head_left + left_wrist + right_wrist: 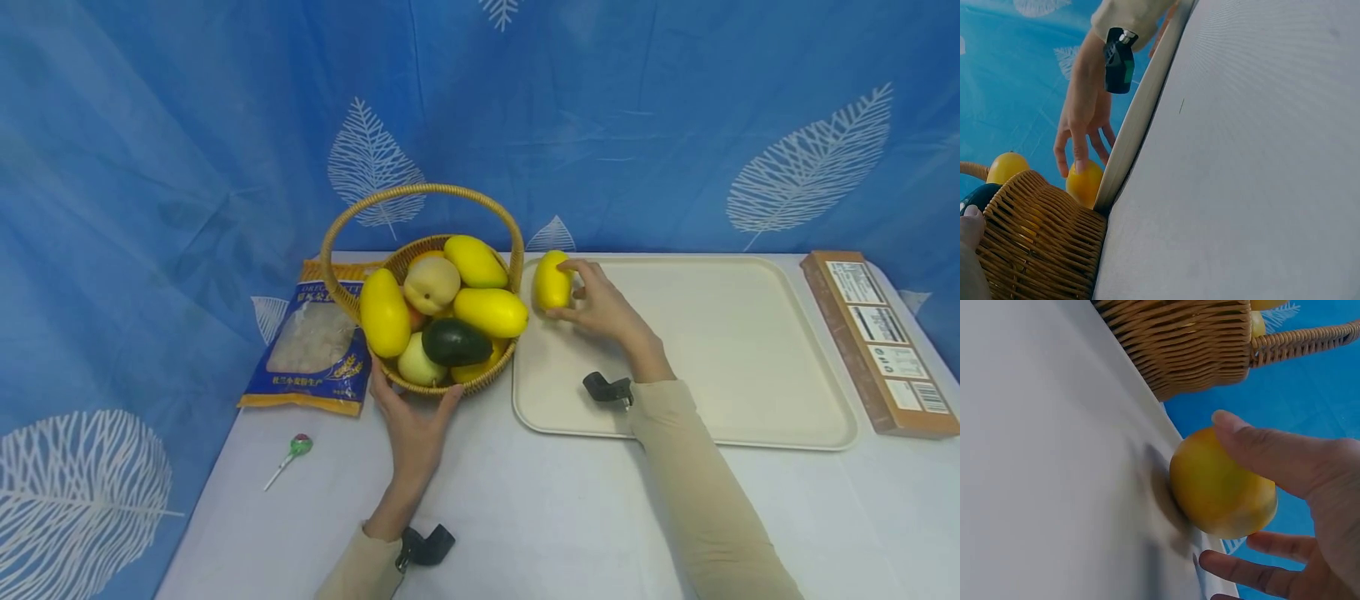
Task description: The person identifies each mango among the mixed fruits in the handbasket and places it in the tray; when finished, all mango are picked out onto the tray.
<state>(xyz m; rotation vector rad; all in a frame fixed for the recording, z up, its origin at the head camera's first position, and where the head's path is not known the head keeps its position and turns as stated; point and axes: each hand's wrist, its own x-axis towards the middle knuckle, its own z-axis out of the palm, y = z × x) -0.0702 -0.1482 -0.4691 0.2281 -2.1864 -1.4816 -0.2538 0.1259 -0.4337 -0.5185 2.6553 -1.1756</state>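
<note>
Ok so the right hand [603,308] is pinching a yellow fruit [551,282] at the far left corner of the tray [735,350], and the left hand [414,433]'s got the wicker basket [1044,244] gripped.

I have the left hand [412,437] at seven o'clock, thumb [450,402] splayed toward one, fingers [382,389] toward eleven! Over at three, my right hand [603,308] points to ten, thumb and fingers curved in a grip, its beige-sleeved forearm [708,475] slanting in from five.
</note>
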